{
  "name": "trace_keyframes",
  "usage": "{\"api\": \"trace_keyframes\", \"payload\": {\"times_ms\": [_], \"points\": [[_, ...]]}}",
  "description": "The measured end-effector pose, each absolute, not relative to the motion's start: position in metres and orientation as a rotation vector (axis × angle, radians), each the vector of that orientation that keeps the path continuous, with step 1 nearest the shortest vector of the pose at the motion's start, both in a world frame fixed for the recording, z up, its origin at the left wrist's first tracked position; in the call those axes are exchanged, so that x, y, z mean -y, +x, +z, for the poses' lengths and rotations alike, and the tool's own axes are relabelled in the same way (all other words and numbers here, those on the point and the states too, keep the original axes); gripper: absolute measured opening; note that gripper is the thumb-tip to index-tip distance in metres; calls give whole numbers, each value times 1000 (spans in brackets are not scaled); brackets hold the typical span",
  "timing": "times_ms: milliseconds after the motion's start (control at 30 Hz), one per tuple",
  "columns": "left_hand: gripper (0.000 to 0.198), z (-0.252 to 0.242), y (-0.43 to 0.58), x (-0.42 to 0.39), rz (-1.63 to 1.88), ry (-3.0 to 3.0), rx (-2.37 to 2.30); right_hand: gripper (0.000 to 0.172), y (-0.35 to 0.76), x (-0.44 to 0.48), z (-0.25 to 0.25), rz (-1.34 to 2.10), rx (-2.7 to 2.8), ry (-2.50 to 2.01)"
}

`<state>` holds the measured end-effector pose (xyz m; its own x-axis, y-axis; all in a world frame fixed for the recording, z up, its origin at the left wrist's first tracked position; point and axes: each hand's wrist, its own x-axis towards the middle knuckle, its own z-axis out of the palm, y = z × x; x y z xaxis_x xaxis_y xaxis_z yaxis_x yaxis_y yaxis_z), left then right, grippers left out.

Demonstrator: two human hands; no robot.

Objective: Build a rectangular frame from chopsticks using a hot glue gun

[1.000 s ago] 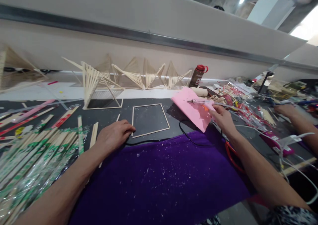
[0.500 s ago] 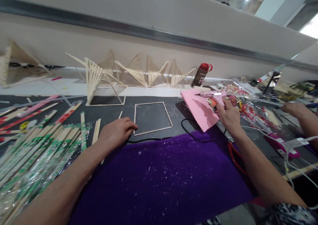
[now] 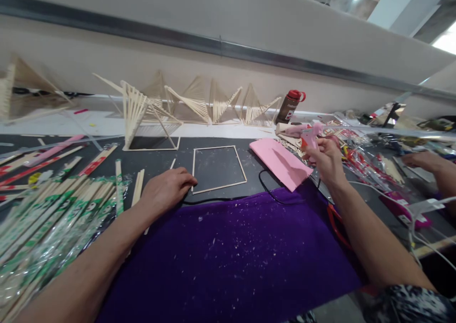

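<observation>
In the head view, my right hand (image 3: 328, 160) grips the handle of a pink hot glue gun (image 3: 310, 135), raised above the table with its nozzle to the left. Under it lies a folded pink sheet (image 3: 280, 161). My left hand (image 3: 169, 190) rests on the dark table, fingers closed at the near left corner of a square frame of thin wooden sticks (image 3: 219, 188). The fingertips hide part of that corner. The frame lies flat. Just left of this hand are a few loose wooden sticks (image 3: 138, 187).
Twisted stick models (image 3: 190, 102) line the back beside a red-capped bottle (image 3: 288, 107). Plastic-wrapped stick bundles (image 3: 64, 218) fill the left. A purple cloth (image 3: 228, 256) covers the front. Another person's hand (image 3: 422, 161) is at the right, near clutter and white cables (image 3: 413, 218).
The glue gun has come up and slightly right, away from the pink sheet. The sheet's far edge has shifted left and down, lying flatter. My left hand stays at the frame's corner.
</observation>
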<state>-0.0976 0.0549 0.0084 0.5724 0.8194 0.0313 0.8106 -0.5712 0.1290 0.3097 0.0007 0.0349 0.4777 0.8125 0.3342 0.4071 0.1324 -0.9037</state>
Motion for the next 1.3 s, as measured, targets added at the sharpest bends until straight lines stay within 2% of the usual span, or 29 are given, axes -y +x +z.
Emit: {"api": "trace_keyframes", "payload": {"times_ms": [167,400,500,867,967,1100,1300], "points": [[31,7,-97,-55,136,2689,-1408,24,289,0,56,495,1046,-1249],[30,7,-97,-56,141,2689,-1396,15,276,-11,98,359,1047,-943],[30,6,-97,-56,159,2691,-1396,15,269,-10,108,411,1076,-914],[24,-1,-97,-49,243,2730,-1407,19,189,23,53,1315,1455,-1176],[22,-2,-97,-48,244,2722,-1431,19,178,22,49,1460,1534,-1163],[22,-1,-97,-47,247,2722,-1423,32,169,20,41,1633,1563,-1127],[23,0,-98,-47,272,2685,-1398,42,172,18,21,1673,1532,-1196]]}}
